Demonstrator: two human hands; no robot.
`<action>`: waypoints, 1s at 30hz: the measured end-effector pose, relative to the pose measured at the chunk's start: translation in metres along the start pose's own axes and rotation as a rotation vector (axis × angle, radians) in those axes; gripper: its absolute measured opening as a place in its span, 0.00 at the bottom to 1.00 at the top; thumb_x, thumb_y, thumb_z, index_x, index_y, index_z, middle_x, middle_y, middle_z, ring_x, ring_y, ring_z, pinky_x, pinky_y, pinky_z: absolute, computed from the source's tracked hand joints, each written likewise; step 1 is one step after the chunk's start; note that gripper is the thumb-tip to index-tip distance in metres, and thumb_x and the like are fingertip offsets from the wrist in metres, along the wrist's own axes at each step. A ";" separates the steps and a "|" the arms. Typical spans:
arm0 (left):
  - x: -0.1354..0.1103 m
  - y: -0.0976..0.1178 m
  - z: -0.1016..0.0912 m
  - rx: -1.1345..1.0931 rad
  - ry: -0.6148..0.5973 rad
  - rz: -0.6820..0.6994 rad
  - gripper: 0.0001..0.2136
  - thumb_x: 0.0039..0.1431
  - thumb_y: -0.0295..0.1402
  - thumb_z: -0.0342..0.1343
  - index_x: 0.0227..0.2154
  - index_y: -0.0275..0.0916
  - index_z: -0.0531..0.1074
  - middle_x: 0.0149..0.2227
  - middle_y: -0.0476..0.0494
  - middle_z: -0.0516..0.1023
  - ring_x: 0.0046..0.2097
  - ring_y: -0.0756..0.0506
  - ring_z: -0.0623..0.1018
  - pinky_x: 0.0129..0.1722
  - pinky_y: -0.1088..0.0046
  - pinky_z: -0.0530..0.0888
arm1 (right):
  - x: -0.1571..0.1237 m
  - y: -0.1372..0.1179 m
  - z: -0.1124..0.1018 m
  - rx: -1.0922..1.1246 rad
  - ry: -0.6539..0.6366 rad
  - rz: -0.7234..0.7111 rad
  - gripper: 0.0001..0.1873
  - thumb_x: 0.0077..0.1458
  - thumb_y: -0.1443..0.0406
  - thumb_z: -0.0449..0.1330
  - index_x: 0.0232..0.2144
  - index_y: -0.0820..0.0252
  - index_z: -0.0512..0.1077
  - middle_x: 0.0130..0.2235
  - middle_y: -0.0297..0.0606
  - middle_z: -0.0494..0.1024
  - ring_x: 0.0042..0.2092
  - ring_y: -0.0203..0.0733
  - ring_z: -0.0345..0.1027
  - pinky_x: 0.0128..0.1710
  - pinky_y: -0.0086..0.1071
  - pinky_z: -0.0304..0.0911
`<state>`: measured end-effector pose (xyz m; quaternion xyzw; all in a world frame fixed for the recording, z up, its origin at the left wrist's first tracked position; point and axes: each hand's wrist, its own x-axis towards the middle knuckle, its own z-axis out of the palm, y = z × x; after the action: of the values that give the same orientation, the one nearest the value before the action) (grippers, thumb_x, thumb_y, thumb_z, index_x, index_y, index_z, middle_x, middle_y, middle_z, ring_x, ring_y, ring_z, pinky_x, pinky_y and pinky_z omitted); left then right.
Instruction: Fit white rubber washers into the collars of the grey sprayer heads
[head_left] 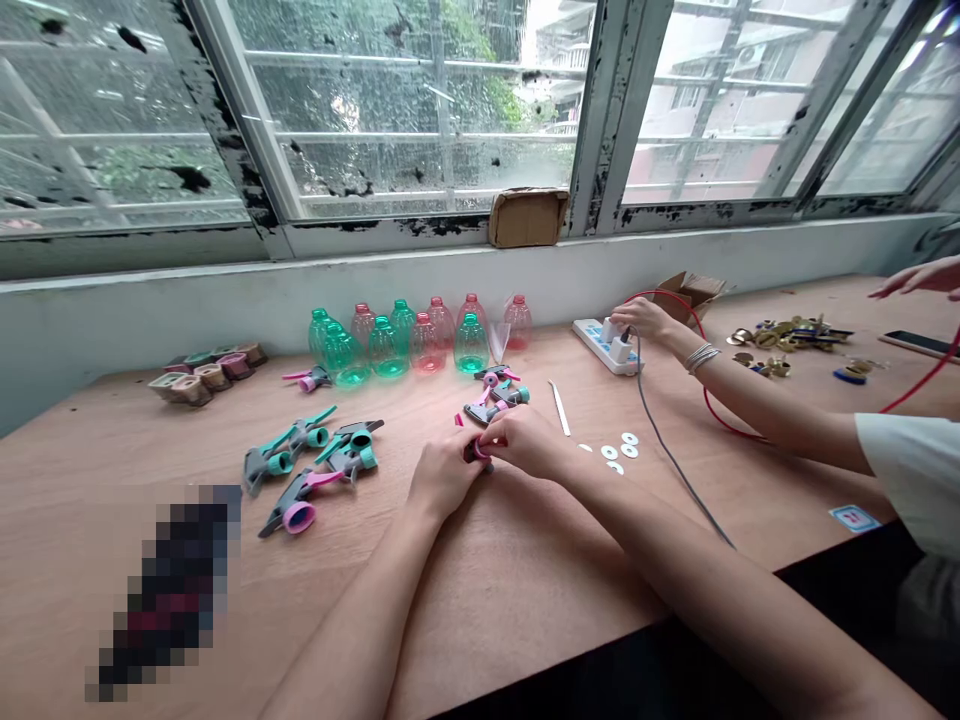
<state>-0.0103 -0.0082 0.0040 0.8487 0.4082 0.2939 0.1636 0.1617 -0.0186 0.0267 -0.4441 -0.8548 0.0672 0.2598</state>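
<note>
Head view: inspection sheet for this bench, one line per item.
Surface: plywood bench under a window.
Job's things: pink-and-grey spray head in hand; teal-and-grey spray heads and pink-and-grey spray heads lying loose; green and pink plastic bottles upright, clustered.
Clutter: white rings, brass parts, phone, small coloured boxes, pixelated blurred object.
Grippers: left hand and right hand both on the held head. Co-worker's hand at a power strip.
Cables: red cable, grey cable, both across the bench.
Surroundings: window, cardboard piece on the sill.
</note>
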 end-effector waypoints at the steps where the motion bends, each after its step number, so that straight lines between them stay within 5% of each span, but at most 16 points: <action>1: 0.000 0.000 -0.001 -0.002 -0.005 -0.004 0.11 0.51 0.26 0.58 0.38 0.42 0.77 0.35 0.48 0.80 0.36 0.46 0.77 0.35 0.74 0.70 | 0.003 0.003 -0.002 -0.051 -0.028 -0.070 0.07 0.53 0.70 0.62 0.27 0.58 0.80 0.27 0.36 0.78 0.29 0.35 0.66 0.29 0.27 0.52; 6: 0.001 0.002 -0.002 0.004 -0.002 -0.017 0.10 0.50 0.26 0.58 0.36 0.42 0.77 0.32 0.48 0.80 0.34 0.46 0.76 0.35 0.73 0.69 | 0.018 0.011 -0.012 -0.258 -0.184 -0.320 0.11 0.54 0.72 0.58 0.25 0.59 0.78 0.25 0.37 0.76 0.27 0.35 0.63 0.26 0.30 0.47; 13: 0.001 0.003 -0.006 -0.039 0.022 -0.009 0.12 0.51 0.28 0.57 0.41 0.41 0.75 0.36 0.46 0.79 0.34 0.47 0.75 0.36 0.72 0.70 | 0.010 0.012 -0.010 -0.063 -0.086 -0.266 0.06 0.52 0.63 0.63 0.33 0.57 0.78 0.27 0.35 0.77 0.28 0.35 0.66 0.29 0.27 0.54; 18: 0.002 -0.010 -0.042 -0.036 0.009 -0.010 0.24 0.50 0.27 0.54 0.53 0.44 0.67 0.44 0.47 0.77 0.36 0.48 0.76 0.37 0.72 0.73 | 0.010 0.021 0.006 0.101 0.110 -0.087 0.05 0.53 0.64 0.62 0.32 0.58 0.77 0.27 0.32 0.77 0.27 0.33 0.67 0.30 0.25 0.58; 21: 0.001 -0.026 -0.070 0.371 0.270 -0.321 0.18 0.54 0.36 0.52 0.48 0.40 0.70 0.48 0.38 0.74 0.48 0.37 0.73 0.47 0.59 0.71 | 0.016 0.035 -0.002 0.112 0.223 0.102 0.11 0.53 0.60 0.63 0.40 0.55 0.77 0.30 0.33 0.79 0.30 0.34 0.70 0.32 0.26 0.60; 24: -0.004 -0.040 -0.082 0.655 0.212 -0.622 0.19 0.54 0.40 0.51 0.48 0.39 0.72 0.51 0.29 0.70 0.53 0.27 0.68 0.46 0.47 0.68 | 0.003 0.056 -0.026 0.004 0.261 0.245 0.24 0.50 0.57 0.65 0.50 0.52 0.72 0.43 0.37 0.79 0.38 0.39 0.71 0.37 0.29 0.62; 26: -0.006 -0.046 -0.082 0.684 0.132 -0.670 0.18 0.56 0.37 0.50 0.47 0.40 0.72 0.52 0.29 0.69 0.51 0.27 0.70 0.44 0.48 0.69 | -0.021 0.072 -0.044 -0.091 0.224 0.382 0.19 0.54 0.56 0.61 0.47 0.55 0.73 0.45 0.39 0.78 0.40 0.40 0.71 0.38 0.30 0.62; 30: -0.004 -0.049 -0.078 0.650 0.164 -0.606 0.15 0.57 0.28 0.46 0.43 0.41 0.75 0.47 0.32 0.72 0.47 0.33 0.74 0.44 0.55 0.70 | -0.079 0.098 -0.069 -0.156 -0.147 0.636 0.14 0.49 0.56 0.63 0.35 0.58 0.78 0.36 0.39 0.80 0.35 0.42 0.72 0.31 0.29 0.60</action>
<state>-0.0908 0.0218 0.0376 0.6721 0.7209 0.1557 -0.0655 0.3046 -0.0306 0.0211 -0.7013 -0.6924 0.1109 0.1287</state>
